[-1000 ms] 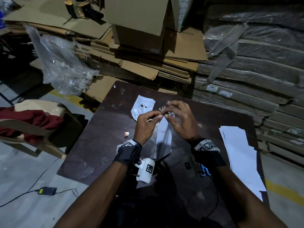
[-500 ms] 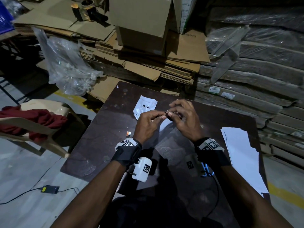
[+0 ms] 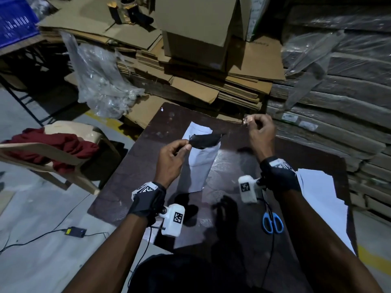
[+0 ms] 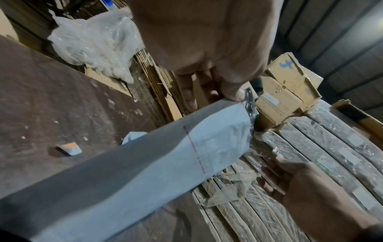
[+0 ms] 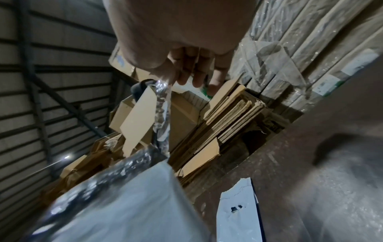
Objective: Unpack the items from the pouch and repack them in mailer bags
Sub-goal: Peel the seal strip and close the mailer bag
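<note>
The hands were close together; now they are apart. The left hand (image 3: 172, 154) pinches the white bag (image 3: 200, 159) above the table (image 3: 232, 166). The right hand (image 3: 261, 132) has pulled off its clear strip (image 5: 162, 104), so sealing looks next.

No readable text anywhere. Square black-and-white coded markers (image 3: 177, 217) on wrist cameras and bands, lower centre of head view. White labels (image 3: 290, 118) on wrapped stacks, right: print too small. Blue crate (image 3: 14, 24), upper left: white marks illegible.
</note>
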`<state>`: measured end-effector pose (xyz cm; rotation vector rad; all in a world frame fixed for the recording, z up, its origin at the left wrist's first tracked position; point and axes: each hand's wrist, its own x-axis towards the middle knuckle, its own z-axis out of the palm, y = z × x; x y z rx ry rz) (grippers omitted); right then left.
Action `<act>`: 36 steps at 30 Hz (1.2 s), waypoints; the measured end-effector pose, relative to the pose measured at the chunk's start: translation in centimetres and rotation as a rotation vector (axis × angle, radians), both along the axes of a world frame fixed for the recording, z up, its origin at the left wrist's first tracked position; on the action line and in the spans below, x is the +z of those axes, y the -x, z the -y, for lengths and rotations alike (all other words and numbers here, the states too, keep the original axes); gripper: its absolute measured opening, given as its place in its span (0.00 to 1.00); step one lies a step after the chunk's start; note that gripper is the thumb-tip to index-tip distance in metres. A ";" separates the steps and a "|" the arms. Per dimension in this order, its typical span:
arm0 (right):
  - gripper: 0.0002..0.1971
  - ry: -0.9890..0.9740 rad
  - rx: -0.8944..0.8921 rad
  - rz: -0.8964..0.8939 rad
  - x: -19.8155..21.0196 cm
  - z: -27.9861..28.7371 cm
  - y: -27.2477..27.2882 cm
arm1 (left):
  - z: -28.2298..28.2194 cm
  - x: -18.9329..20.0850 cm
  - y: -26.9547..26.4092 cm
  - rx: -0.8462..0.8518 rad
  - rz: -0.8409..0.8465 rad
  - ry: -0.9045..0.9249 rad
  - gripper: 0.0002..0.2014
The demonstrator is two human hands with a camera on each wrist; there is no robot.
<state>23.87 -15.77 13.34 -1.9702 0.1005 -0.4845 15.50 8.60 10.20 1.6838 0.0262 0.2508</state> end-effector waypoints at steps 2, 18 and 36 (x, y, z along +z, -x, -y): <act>0.06 -0.041 -0.046 -0.073 -1.4 -0.2 -2.2 | -0.7 0.3 -0.1 0.045 0.006 -0.005 0.06; 0.14 -0.013 0.246 -0.493 -12.3 -8.9 -8.5 | -9.0 2.5 -2.2 0.301 0.042 -0.143 0.08; 0.04 0.115 0.137 -0.570 -10.0 -9.1 -9.0 | -9.2 2.9 -5.9 0.173 0.010 -0.098 0.04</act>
